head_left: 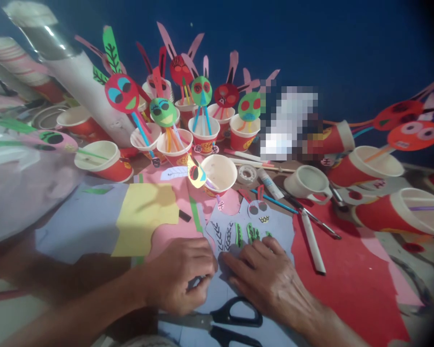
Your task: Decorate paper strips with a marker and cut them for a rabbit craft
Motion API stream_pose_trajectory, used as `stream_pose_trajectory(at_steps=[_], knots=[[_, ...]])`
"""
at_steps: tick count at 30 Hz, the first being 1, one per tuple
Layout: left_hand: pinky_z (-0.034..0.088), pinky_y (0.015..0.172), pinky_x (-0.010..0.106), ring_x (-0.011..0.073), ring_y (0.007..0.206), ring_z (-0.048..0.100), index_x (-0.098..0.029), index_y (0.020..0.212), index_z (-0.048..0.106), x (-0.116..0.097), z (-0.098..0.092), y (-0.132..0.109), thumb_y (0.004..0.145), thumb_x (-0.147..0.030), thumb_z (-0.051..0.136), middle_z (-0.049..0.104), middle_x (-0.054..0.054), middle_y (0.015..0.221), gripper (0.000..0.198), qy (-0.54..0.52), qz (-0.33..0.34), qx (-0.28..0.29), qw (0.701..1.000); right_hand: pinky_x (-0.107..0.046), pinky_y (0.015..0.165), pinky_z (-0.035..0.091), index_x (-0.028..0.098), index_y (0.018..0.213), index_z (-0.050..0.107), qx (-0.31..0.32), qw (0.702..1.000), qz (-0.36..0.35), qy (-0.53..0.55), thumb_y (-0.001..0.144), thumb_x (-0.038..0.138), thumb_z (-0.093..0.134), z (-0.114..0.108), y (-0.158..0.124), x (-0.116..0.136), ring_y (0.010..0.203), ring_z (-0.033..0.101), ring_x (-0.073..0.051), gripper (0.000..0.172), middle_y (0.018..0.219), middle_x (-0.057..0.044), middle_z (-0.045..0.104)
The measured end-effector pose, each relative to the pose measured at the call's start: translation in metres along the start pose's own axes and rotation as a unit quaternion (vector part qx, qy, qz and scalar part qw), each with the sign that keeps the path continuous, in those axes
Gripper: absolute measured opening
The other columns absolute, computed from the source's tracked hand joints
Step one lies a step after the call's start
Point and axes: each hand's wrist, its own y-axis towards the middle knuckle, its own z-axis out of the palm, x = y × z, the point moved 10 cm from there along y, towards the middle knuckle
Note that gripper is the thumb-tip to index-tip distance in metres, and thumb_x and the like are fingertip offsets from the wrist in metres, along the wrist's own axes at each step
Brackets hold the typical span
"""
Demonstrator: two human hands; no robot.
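Observation:
My left hand (pixel 179 274) is curled at the lower edge of a lilac paper sheet (pixel 251 231), and its fingertips hide whether it grips the sheet. My right hand (pixel 264 284) lies flat on that sheet with its fingers spread, just below several green leaf cutouts (pixel 238 235) with black markings. Black-handled scissors (pixel 235 318) lie under and just beyond my hands, with their blades pointing left. A sheet of pink paper (pixel 173 226) and a yellow paper piece (pixel 144 217) lie to the left of the lilac sheet.
Red paper cups (pixel 173 147) holding paper faces on sticks crowd the back. A white cardboard tube (pixel 83 91) leans at the back left. A red paper sheet (pixel 347 284) to the right holds a white ruler-like strip (pixel 313 243). Tape (pixel 246 173), a glue stick (pixel 270 183) and more tipped cups (pixel 394 212) lie beyond.

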Motion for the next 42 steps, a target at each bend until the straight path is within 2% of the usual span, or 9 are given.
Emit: stream_pose_trajectory(at_steps=[6,11,14,18,22,27,32,38,42], knots=[[0.043,0.061,0.027,0.0156,0.071,0.054,-0.017,0.069,0.046,0.000,-0.002,0.000,0.067,-0.002,0.048,0.065,0.003,0.077,0.015,0.001,0.004,-0.006,1.000,-0.035,0.067,0.027,0.024,0.101,0.064,-0.031,0.999,0.015,-0.021,0.091,0.032,0.048,-0.008,0.001,-0.004,0.066,0.047,-0.020,0.021,0.068,-0.001,0.059],[0.045,0.063,0.028,0.0156,0.071,0.056,-0.017,0.072,0.048,-0.004,-0.003,-0.003,0.071,-0.003,0.048,0.066,0.004,0.079,0.014,-0.016,0.016,-0.032,0.999,-0.034,0.066,0.029,0.019,0.082,0.067,-0.096,0.995,0.005,-0.040,0.090,0.028,0.050,-0.031,-0.009,-0.013,0.061,0.045,-0.018,0.021,0.060,-0.002,0.058],[0.048,0.065,0.028,0.0153,0.071,0.060,-0.017,0.073,0.049,-0.009,-0.002,-0.003,0.072,-0.004,0.048,0.069,0.005,0.088,0.013,-0.001,0.031,-0.045,0.999,-0.034,0.066,0.029,0.019,0.082,0.068,-0.092,0.994,0.011,-0.059,0.090,0.030,0.049,-0.032,-0.012,-0.016,0.061,0.045,-0.018,0.023,0.060,-0.003,0.058],[0.050,0.069,0.028,0.0157,0.073,0.063,-0.018,0.072,0.050,-0.013,0.006,-0.001,0.073,-0.006,0.047,0.070,0.004,0.092,0.012,0.022,0.041,-0.027,0.999,-0.036,0.066,0.028,0.019,0.077,0.067,-0.069,0.995,0.030,-0.067,0.092,0.034,0.045,-0.023,-0.006,-0.018,0.062,0.047,-0.019,0.030,0.060,-0.003,0.057],[0.051,0.070,0.026,0.0151,0.073,0.064,-0.018,0.072,0.051,-0.012,0.002,-0.001,0.074,-0.007,0.046,0.071,0.003,0.090,0.012,0.035,0.032,-0.042,0.998,-0.036,0.068,0.029,0.017,0.090,0.068,-0.081,0.993,0.048,-0.074,0.092,0.034,0.046,-0.027,-0.005,-0.024,0.062,0.049,-0.019,0.028,0.062,-0.003,0.060],[0.052,0.070,0.024,0.0145,0.073,0.065,-0.018,0.075,0.055,-0.013,-0.004,-0.001,0.074,-0.007,0.046,0.072,0.003,0.091,0.014,0.052,0.029,-0.058,0.997,-0.036,0.069,0.031,0.017,0.081,0.068,-0.100,0.992,0.025,-0.074,0.088,0.029,0.052,-0.041,-0.017,-0.028,0.058,0.049,-0.016,0.021,0.059,-0.002,0.061],[0.053,0.070,0.023,0.0138,0.074,0.066,-0.019,0.076,0.055,-0.013,-0.003,-0.001,0.073,-0.007,0.047,0.072,0.002,0.091,0.015,0.048,0.035,-0.059,0.997,-0.036,0.065,0.031,0.017,0.078,0.067,-0.073,0.994,0.021,-0.074,0.089,0.028,0.049,-0.033,-0.014,-0.027,0.055,0.050,-0.017,0.024,0.055,-0.001,0.059],[0.053,0.067,0.022,0.0138,0.073,0.067,-0.019,0.079,0.054,-0.015,-0.006,-0.002,0.073,-0.006,0.047,0.073,0.002,0.088,0.016,0.052,0.054,-0.086,0.993,-0.036,0.066,0.033,0.012,0.101,0.066,-0.079,0.995,0.044,-0.047,0.090,0.029,0.048,-0.032,-0.013,-0.033,0.058,0.054,-0.019,0.027,0.062,-0.004,0.063],[0.053,0.065,0.022,0.0134,0.071,0.067,-0.019,0.083,0.054,-0.015,-0.005,-0.002,0.074,-0.006,0.047,0.072,0.003,0.090,0.017,0.053,0.056,-0.076,0.994,-0.036,0.067,0.032,0.015,0.089,0.068,-0.086,0.995,0.049,-0.034,0.087,0.027,0.051,-0.035,-0.015,-0.036,0.058,0.054,-0.019,0.021,0.061,-0.004,0.064]])
